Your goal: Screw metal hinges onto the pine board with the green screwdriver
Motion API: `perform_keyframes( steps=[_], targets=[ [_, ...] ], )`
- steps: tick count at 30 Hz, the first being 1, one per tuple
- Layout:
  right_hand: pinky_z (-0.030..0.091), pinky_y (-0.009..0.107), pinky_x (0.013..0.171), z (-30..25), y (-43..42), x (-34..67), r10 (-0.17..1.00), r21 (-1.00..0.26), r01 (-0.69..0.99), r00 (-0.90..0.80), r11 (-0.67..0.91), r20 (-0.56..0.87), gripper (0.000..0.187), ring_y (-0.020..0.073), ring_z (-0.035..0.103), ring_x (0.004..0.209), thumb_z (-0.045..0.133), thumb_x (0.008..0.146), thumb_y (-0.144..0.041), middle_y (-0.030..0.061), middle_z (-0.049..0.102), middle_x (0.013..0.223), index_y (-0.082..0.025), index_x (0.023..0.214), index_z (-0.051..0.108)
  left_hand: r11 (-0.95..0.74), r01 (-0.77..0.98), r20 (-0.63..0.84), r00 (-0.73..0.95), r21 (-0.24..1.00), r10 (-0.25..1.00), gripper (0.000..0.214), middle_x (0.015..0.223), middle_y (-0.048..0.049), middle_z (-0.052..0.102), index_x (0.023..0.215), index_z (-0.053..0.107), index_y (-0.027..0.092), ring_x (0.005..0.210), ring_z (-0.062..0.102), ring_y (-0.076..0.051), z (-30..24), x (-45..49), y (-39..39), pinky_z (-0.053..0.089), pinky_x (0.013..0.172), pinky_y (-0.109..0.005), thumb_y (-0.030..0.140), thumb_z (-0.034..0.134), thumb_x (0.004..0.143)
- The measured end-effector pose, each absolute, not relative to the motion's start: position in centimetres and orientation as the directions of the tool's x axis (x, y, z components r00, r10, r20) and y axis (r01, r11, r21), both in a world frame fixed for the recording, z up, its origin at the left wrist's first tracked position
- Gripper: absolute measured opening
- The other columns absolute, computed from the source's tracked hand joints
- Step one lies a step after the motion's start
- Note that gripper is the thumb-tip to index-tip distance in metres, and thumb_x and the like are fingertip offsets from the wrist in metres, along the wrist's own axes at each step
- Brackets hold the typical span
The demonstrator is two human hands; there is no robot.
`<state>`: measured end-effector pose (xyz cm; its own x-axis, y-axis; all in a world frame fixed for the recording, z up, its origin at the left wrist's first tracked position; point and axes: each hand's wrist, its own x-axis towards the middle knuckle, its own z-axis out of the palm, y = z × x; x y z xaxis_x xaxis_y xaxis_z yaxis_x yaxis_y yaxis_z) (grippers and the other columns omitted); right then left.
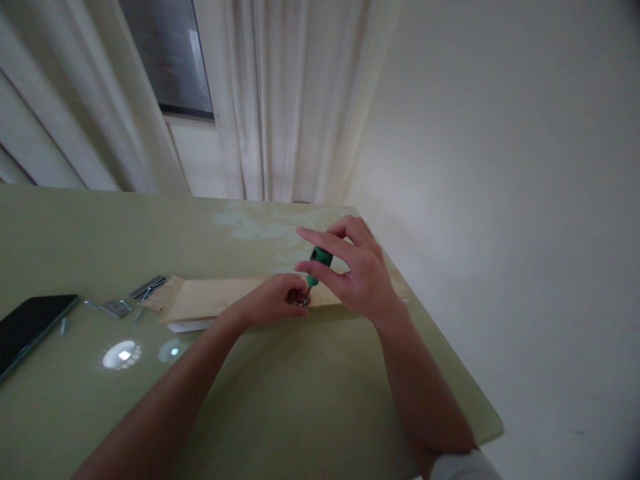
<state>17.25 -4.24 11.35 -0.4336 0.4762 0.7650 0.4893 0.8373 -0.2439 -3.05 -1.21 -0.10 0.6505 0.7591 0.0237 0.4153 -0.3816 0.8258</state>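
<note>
In the head view, a green-handled screwdriver (321, 256) slants down onto a pale wooden board (213, 293). My right hand (357, 267) has it between thumb and fingers, with the index finger stretched out along the handle's top. At the board's near edge, my left hand (275, 298) is closed, fingertips pinched round a small metal piece (304, 302) by the screwdriver's tip. Whether that piece is a screw or part of a hinge is too small to tell. Fingers hide part of the tip.
Left of the board lie metal hinges (117, 307) and several loose screws (63, 326). A dark phone (35, 327) rests farther left on the glossy green table (310, 400). Curtains (300, 100) hang behind, and a white wall (525, 200) stands beyond the table's right edge.
</note>
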Motion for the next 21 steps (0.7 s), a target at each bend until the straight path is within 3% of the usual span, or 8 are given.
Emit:
perform_keyframes(
  steps=[4, 9, 14, 18, 21],
  targets=[
    [0.053, 0.041, 0.103, 11.22, -4.18, 17.24, 0.472, -0.307, 0.376, -0.507, 0.874, 0.722, 0.044, 0.0213, 0.064, 0.116, 0.047, 0.109, -0.023, 0.009, 0.069, 0.127, -0.026, 0.151, 0.062, -0.391, 0.405, 0.051, 0.637, 0.826, 0.769, 0.008, 0.075, 0.0026, 0.058, 0.083, 0.063, 0.018, 0.069, 0.049, -0.014, -0.04, -2.95, -1.3, 0.037, 0.065, -0.026, 0.021, 0.068, 0.077],
    [0.053, 0.039, 0.093, 11.1, -4.33, 16.85, 0.495, -0.258, 0.493, -0.442, 0.831, 0.748, 0.035, 0.0219, 0.06, 0.097, 0.066, 0.104, -0.035, 0.0058, 0.064, 0.099, -0.027, 0.137, 0.074, -0.386, 0.411, 0.039, 0.642, 0.826, 0.766, 0.01, 0.075, 0.0019, 0.059, 0.084, 0.065, 0.018, 0.069, 0.051, -0.014, -0.38, -3.02, -1.14, 0.037, 0.065, -0.026, 0.023, 0.07, 0.078],
    [0.052, 0.041, 0.099, 11.51, -4.81, 16.87, 0.534, -0.268, 0.492, -0.552, 0.829, 0.64, 0.045, 0.0224, 0.059, 0.107, 0.043, 0.11, -0.022, 0.009, 0.062, 0.113, -0.025, 0.151, 0.061, -0.392, 0.393, 0.053, 0.647, 0.832, 0.761, 0.013, 0.077, 0.001, 0.061, 0.087, 0.067, 0.018, 0.071, 0.051, -0.015, -0.74, -3.14, -0.95, 0.037, 0.065, -0.026, 0.026, 0.071, 0.079],
    [0.053, 0.042, 0.09, 11.47, -4.8, 16.94, 0.546, -0.147, 0.645, -0.48, 0.75, 0.687, 0.037, 0.0255, 0.06, 0.095, 0.064, 0.104, -0.045, 0.0083, 0.065, 0.095, -0.019, 0.128, 0.076, -0.385, 0.396, 0.042, 0.65, 0.834, 0.759, 0.01, 0.075, 0.0016, 0.059, 0.086, 0.067, 0.017, 0.069, 0.051, -0.014, -0.6, -3.11, -1.0, 0.036, 0.064, -0.026, 0.024, 0.07, 0.078],
    [0.053, 0.046, 0.1, 11.53, -4.89, 17.04, 0.557, -0.185, 0.618, -0.487, 0.764, 0.673, 0.042, 0.0283, 0.062, 0.113, 0.059, 0.105, -0.039, 0.0138, 0.068, 0.121, -0.018, 0.14, 0.069, -0.398, 0.395, 0.056, 0.648, 0.828, 0.759, 0.011, 0.077, 0.0013, 0.06, 0.086, 0.066, 0.017, 0.07, 0.052, -0.015, -0.62, -3.12, -0.98, 0.037, 0.063, -0.026, 0.024, 0.071, 0.079]
  ],
)
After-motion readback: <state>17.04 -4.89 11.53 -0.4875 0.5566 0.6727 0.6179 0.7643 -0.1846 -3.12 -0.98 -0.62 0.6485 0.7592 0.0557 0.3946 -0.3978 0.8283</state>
